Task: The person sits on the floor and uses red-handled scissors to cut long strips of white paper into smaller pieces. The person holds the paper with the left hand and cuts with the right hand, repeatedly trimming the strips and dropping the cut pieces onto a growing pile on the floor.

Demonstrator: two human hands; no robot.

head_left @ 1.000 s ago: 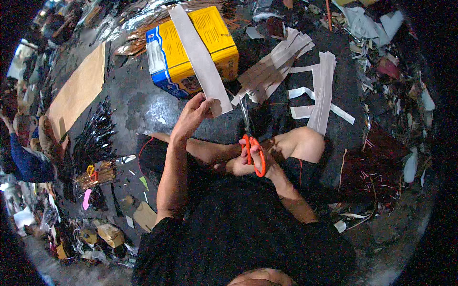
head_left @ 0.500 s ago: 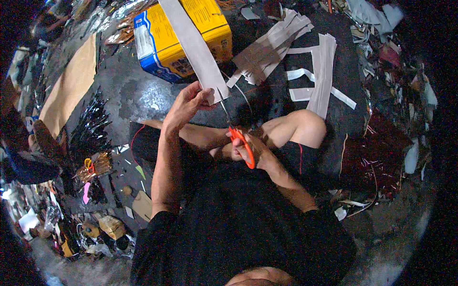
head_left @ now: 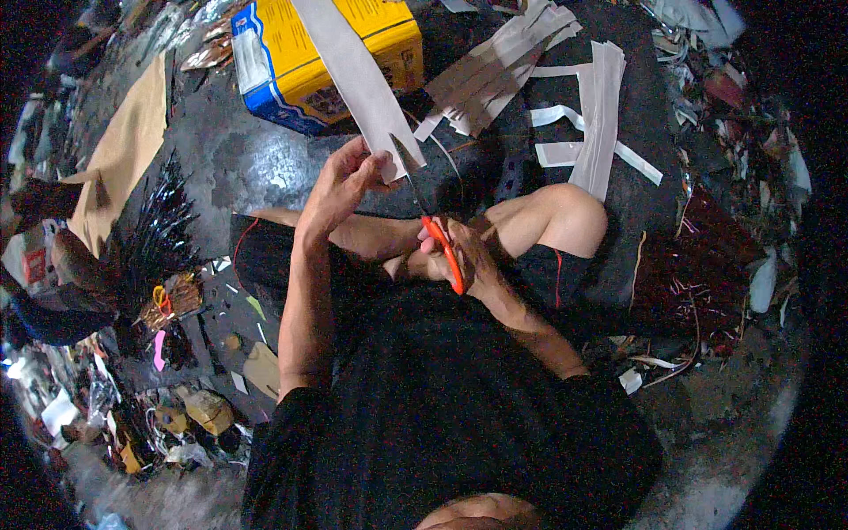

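Note:
My left hand [head_left: 340, 187] pinches the near end of a long white strip [head_left: 358, 79], which runs away from me over a yellow and blue box [head_left: 300, 66]. In my right hand [head_left: 468, 256] are scissors with orange handles [head_left: 452, 256], my fingers through and around the loops. The scissor blades reach up to the strip's near end, where a slit splits it lengthwise. The narrow piece right of the slit stands a little apart from the part that my left hand holds. Both hands are above my crossed legs.
Right of the box lie a fanned pile of white strips [head_left: 508, 66] and another bundle of strips [head_left: 601, 119]. A brown cardboard sheet [head_left: 124, 159] and dark shiny strands [head_left: 163, 216] are at left. Another person's hand [head_left: 53, 199] shows by the cardboard. Scraps [head_left: 729, 97] litter the right side.
The slit in the strip has opened wider, and the scissors have turned slightly with their blades. The other person's hand has come to the cardboard. The whole view has shifted slightly.

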